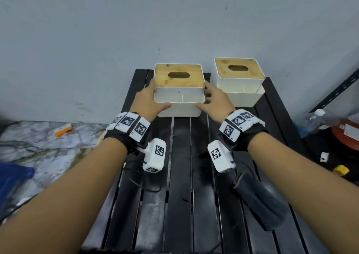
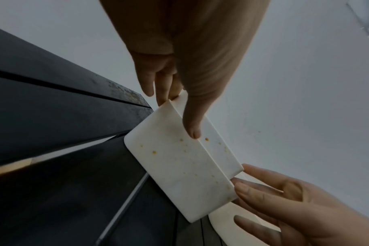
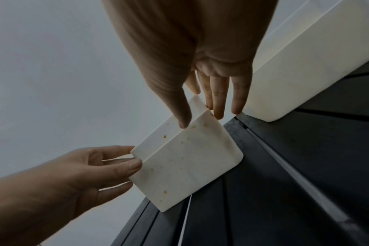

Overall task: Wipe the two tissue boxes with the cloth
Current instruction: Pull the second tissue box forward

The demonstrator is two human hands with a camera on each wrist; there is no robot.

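Two white tissue boxes with bamboo lids stand at the far end of a black slatted table (image 1: 180,176). My left hand (image 1: 153,100) grips the left side of the left tissue box (image 1: 178,96), thumb on its front face. On its right side my right hand (image 1: 211,100) grips the same way. Both wrist views show orange-brown specks on the left tissue box (image 2: 179,166) (image 3: 190,163) between my left hand (image 2: 179,108) and right hand (image 3: 200,108). The right tissue box (image 1: 239,82) stands untouched. A dark cloth (image 1: 260,203) lies on the table near my right forearm.
A pale wall stands directly behind the boxes. To the right of the table are a water bottle (image 1: 314,120), a red-orange container (image 1: 347,137) and a small yellow object (image 1: 341,170). On the marble floor at left lie an orange item (image 1: 62,131) and something blue (image 1: 11,179).
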